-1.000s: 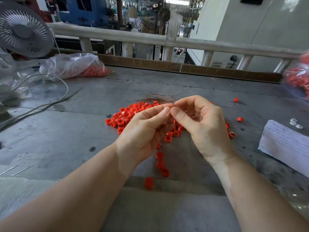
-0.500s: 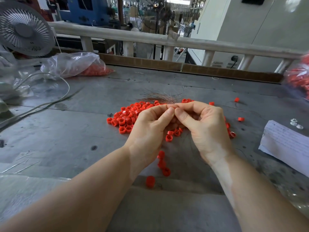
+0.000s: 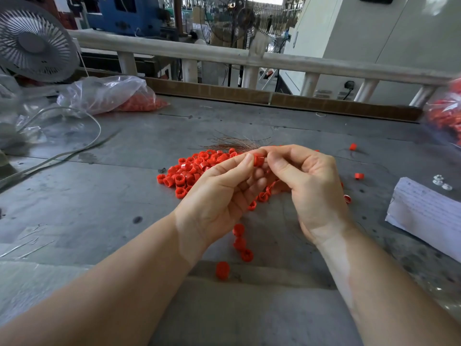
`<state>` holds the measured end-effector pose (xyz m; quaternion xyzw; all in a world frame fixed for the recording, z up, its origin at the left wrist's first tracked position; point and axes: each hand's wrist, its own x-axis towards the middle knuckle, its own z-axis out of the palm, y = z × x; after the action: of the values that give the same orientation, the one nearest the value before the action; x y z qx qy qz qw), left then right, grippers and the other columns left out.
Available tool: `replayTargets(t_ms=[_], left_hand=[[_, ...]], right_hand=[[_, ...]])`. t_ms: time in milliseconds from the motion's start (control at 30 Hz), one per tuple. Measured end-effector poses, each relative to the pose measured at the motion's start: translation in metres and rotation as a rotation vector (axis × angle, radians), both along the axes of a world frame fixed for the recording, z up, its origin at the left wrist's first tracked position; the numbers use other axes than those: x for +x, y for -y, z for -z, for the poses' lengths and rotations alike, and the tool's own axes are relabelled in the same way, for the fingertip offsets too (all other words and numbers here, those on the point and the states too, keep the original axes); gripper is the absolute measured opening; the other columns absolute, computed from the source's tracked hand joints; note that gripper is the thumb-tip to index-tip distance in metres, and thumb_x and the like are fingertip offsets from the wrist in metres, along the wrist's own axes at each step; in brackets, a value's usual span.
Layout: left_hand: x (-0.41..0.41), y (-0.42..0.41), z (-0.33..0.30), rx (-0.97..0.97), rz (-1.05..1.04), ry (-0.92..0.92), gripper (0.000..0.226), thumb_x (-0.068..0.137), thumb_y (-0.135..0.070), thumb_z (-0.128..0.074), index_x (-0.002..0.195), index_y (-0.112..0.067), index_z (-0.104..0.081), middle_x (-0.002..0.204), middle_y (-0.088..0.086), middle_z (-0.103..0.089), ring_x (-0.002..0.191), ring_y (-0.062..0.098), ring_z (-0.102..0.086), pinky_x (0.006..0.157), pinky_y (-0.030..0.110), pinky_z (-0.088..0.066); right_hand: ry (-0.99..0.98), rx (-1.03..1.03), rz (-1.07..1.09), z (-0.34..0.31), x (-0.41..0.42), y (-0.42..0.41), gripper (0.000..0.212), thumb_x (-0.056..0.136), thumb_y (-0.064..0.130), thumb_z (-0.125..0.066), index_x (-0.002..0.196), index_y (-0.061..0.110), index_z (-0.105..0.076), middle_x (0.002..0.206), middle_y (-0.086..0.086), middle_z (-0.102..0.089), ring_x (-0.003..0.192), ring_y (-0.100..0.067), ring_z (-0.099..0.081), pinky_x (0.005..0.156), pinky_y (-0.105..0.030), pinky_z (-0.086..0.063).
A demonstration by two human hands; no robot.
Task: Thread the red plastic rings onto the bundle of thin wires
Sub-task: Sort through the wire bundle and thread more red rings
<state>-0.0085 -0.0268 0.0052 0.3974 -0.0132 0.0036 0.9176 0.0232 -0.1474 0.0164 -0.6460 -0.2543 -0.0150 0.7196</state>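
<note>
Red ring [image 3: 258,161], just in front of the ring pile [image 3: 192,171], is pinched between my left hand [image 3: 222,193] and right hand [image 3: 306,181], and next I think I must slide it along the thin wires [image 3: 234,144].

I am working with two hands, my left [image 3: 219,193] and my right [image 3: 309,186], pinching one ring [image 3: 259,161] between them. Behind that ring is lying one wire bundle [image 3: 234,144]; left of it, a pile [image 3: 189,171] too dense to count. Four rings [image 3: 243,243] are trailing toward me. Two bags [image 3: 109,94] are holding more.
</note>
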Motion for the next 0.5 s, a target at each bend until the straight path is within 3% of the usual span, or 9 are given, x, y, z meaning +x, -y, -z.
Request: replayTargets(t_ms=[500], left_hand=[[-0.0006, 0.0002, -0.0019, 0.004, 0.016, -0.022, 0.022, 0.071, -0.016, -0.057, 0.075, -0.012, -0.078, 0.063, -0.002, -0.066, 0.055, 0.002, -0.060, 0.061, 0.013, -0.054]], right_hand=[[-0.004, -0.067, 0.048, -0.0008, -0.0007, 0.0008, 0.016, 0.089, 0.010, -0.059, 0.083, 0.016, -0.073, 0.067, 0.001, -0.068, 0.059, -0.008, -0.060, 0.047, -0.016, -0.043]])
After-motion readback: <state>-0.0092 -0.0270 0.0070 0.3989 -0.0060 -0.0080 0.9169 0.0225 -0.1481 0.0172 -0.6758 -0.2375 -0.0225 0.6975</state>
